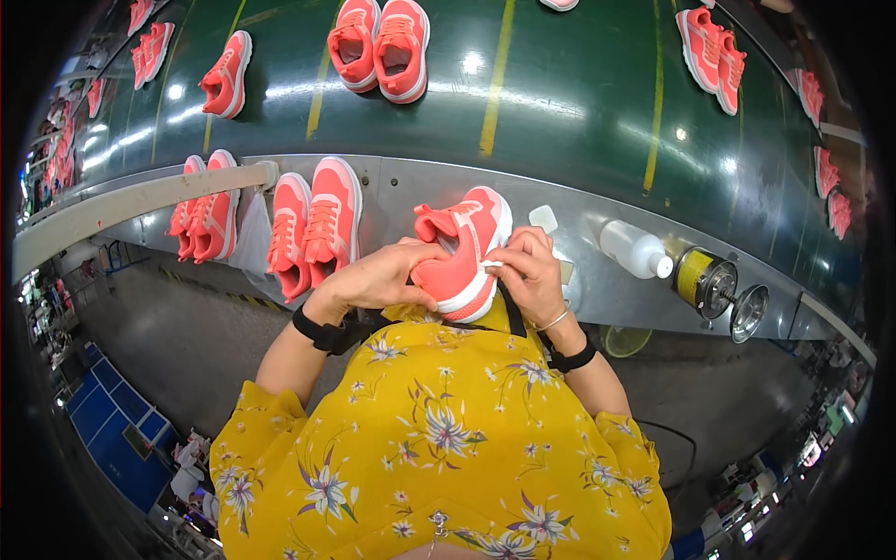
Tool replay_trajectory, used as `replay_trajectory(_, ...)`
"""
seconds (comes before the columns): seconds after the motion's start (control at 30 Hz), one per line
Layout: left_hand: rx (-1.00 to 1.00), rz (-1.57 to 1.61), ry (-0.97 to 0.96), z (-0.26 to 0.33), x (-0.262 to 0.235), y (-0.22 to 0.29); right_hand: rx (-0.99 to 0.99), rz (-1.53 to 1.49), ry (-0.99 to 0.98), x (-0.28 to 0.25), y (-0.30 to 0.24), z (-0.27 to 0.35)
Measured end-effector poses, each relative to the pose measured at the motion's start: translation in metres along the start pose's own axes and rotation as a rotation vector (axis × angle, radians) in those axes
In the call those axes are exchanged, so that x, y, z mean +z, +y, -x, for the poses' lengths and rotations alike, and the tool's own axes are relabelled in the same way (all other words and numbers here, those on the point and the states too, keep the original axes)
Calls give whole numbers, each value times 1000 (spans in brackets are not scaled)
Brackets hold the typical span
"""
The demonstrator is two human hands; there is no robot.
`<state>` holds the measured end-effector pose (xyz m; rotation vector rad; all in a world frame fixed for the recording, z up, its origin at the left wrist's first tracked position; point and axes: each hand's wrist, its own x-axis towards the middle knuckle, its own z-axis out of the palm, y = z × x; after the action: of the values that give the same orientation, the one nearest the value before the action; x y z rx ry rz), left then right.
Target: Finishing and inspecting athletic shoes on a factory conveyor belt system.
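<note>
A coral-pink sneaker (pixel 467 229) with a white sole is tilted on its side in front of my chest, at the near edge of the metal ledge. Its heel is gripped by my left hand (pixel 387 275), thumb on the upper and fingers toward the sole. My right hand (pixel 530 275) pinches a small white piece (pixel 489 265) against the sneaker's side, just above the sole; whether it is cloth or sponge I cannot tell. To the left, a pair of matching sneakers (pixel 319 224) stands on the ledge.
Beyond the metal ledge (pixel 392 187) runs a green conveyor belt (pixel 569 103) carrying more pink sneakers (pixel 399 51). Right of my hands lie a white bottle (pixel 633 247), a yellow-labelled metal can (pixel 702 280) and a round metal lid (pixel 749 313). A pale rail (pixel 140 201) crosses at left.
</note>
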<state>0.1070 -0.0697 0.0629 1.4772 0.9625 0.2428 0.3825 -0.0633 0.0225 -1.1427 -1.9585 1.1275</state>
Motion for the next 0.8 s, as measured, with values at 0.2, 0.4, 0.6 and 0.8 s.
replay_trajectory(0.2, -31, -5, -15, 0, 1, 3, -163, 66, -30, -1, -18, -8)
replay_trajectory(0.4, -24, -11, -27, -1, 2, 0, -69, -19, -61, -3, -24, -2)
replay_trajectory(0.6, -36, -20, -30, -3, 3, 4, 94, -34, 52, 7, 29, 0)
replay_trajectory(0.8, -76, 65, -63, -4, 1, 9, 175, -111, 118, 18, 53, -4)
